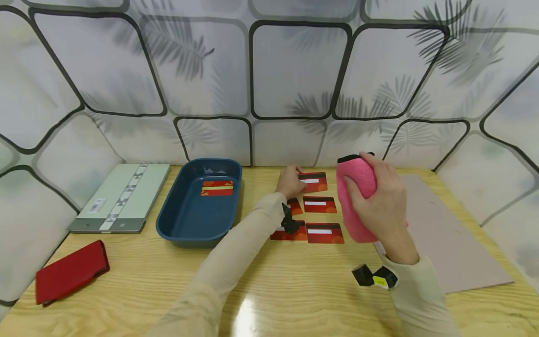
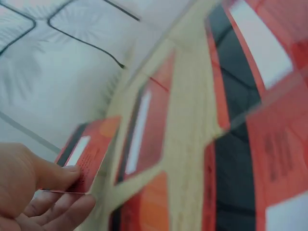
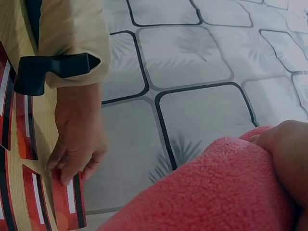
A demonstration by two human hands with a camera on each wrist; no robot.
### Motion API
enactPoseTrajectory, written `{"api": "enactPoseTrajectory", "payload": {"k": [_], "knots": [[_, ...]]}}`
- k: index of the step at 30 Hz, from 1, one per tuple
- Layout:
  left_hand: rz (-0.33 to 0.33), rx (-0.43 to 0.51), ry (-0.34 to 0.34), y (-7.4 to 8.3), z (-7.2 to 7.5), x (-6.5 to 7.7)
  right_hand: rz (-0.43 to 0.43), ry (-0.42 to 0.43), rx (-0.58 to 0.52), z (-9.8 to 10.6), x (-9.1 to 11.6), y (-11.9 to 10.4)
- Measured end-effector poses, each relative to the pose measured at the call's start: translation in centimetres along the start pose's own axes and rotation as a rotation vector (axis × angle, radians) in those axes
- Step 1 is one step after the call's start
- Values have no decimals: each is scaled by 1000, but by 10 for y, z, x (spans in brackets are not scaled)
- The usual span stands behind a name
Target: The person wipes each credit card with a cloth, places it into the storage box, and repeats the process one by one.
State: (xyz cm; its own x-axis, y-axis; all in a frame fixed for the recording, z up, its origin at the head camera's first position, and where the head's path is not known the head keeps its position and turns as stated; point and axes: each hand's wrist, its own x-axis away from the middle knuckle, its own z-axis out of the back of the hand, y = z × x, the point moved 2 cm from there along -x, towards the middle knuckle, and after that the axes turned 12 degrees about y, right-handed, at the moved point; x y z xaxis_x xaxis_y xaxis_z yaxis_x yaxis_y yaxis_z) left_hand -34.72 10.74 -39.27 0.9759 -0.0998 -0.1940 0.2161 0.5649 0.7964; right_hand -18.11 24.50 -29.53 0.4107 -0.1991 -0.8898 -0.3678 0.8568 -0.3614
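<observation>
My left hand (image 1: 291,181) pinches a red card (image 1: 315,182) by its left end, thumb on the striped face and fingers beneath. In the left wrist view this card (image 2: 91,154) is tilted up at the wall side of the table. Several more red cards with a black stripe and white strip lie below it, among them a card (image 1: 320,204) in the middle and one (image 1: 325,233) nearer me; my left wrist partly covers others. My right hand (image 1: 379,206) grips a folded pink cloth (image 1: 355,192) with black edging, held up to the right of the cards.
A blue tray (image 1: 198,234) holds one red and gold card (image 1: 217,188). To its left are a pale green boxed item (image 1: 105,196) and a red wallet-like case (image 1: 72,274). A grey-pink board (image 1: 446,243) lies on the right. A patterned wall covering (image 1: 294,140) rises behind the table.
</observation>
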Motion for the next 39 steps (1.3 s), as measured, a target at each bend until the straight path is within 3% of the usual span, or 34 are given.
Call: {"api": "enactPoseTrajectory", "payload": {"k": [3,6,10,13,21,28,36,39], "knots": [[-10,107,17,1,3,1,-8,-7,0,0,1,-1],[0,276,25,4,7,1,-13,-13,0,-1,1,-1],[81,528,13,12,13,7,-13,-13,-1,-2,2,-1],[139,628,20,18,19,15,-13,-16,5,-2,2,-1],[179,690,-19,26,40,37,2,-18,4,-5,3,-2],[102,623,8,34,60,61,8,-51,58,-8,5,0],[69,759,-39,41,70,89,38,-94,96,-12,7,-2],[89,814,-53,42,72,97,50,-115,113,-12,8,-3]]}}
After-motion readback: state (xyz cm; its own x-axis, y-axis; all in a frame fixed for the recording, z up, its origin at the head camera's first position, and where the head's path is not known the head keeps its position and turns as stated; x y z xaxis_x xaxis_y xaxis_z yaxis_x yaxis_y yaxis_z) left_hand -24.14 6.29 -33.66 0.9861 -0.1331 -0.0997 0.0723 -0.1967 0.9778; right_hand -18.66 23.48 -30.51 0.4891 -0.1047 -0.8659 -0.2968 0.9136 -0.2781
